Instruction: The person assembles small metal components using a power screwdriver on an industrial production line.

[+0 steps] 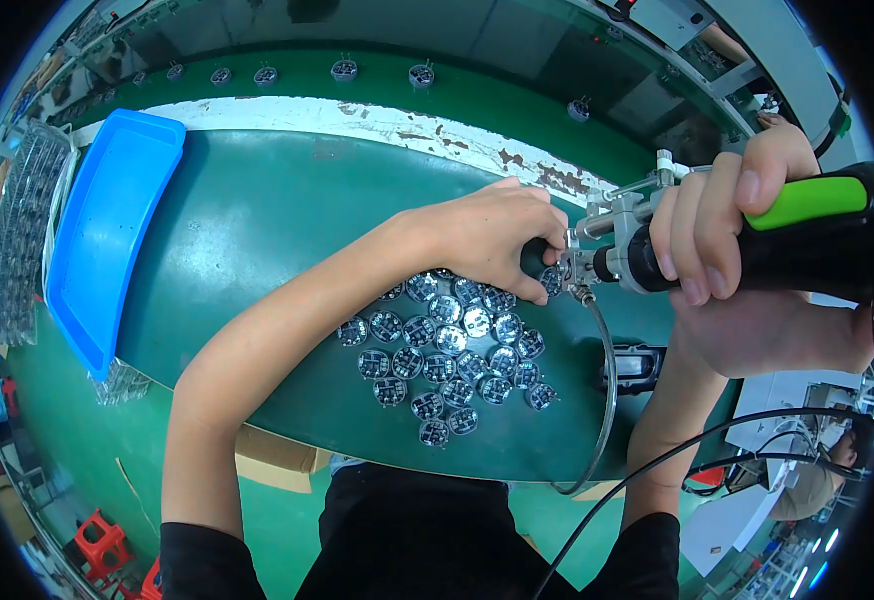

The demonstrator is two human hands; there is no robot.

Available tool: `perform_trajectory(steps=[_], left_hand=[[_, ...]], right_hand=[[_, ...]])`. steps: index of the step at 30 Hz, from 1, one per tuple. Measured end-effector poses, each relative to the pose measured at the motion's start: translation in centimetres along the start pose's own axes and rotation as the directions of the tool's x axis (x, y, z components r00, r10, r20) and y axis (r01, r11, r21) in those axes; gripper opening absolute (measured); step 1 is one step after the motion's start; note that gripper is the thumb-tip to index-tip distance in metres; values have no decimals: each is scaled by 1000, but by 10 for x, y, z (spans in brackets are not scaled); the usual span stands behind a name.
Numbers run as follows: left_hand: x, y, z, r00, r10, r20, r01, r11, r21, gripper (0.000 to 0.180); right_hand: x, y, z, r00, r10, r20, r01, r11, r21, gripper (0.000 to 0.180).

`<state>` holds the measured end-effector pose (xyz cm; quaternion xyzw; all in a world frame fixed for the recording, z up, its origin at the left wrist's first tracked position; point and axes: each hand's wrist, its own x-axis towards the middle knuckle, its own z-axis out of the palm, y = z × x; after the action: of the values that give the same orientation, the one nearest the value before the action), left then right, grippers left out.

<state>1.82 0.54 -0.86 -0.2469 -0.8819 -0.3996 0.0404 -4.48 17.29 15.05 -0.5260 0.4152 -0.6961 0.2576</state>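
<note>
Clearly, the left hand (487, 236) curved thumb and forefinger apart; a round component (552, 281) lay beside the thumb tip, pinched or not I couldn't tell. The right hand's fingers (693, 225) wrapped a black-and-green tool (807, 250).

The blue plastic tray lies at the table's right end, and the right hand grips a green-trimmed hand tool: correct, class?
Not quite: the head view shows the blue plastic tray at the table's left end. The right hand does grip the green-trimmed hand tool.

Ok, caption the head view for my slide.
Left hand beside clustered round parts, right hand gripping a black-and-green tool.
</note>
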Motion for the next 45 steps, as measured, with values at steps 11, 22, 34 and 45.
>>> perform_trajectory(steps=[11, 22, 34, 45], left_hand=[[1, 1, -2, 1000, -19, 24, 19, 1000, 20, 39], [2, -6, -7, 993, 113, 26, -113, 994, -3, 29], [2, -5, -10, 997, 59, 54, -55, 995, -79, 30], [2, -6, -8, 997, 66, 30, -64, 996, -66, 33]], right_hand=[[-2, 2, -3, 999, 38, -20, -37, 999, 7, 66], [-2, 0, -3, 997, 57, -50, -56, 998, 5, 73], [-17, -19, -6, 1000, 20, -15, -22, 990, -137, 83], [-11, -15, 4, 1000, 6, -8, -8, 980, -196, 86]])
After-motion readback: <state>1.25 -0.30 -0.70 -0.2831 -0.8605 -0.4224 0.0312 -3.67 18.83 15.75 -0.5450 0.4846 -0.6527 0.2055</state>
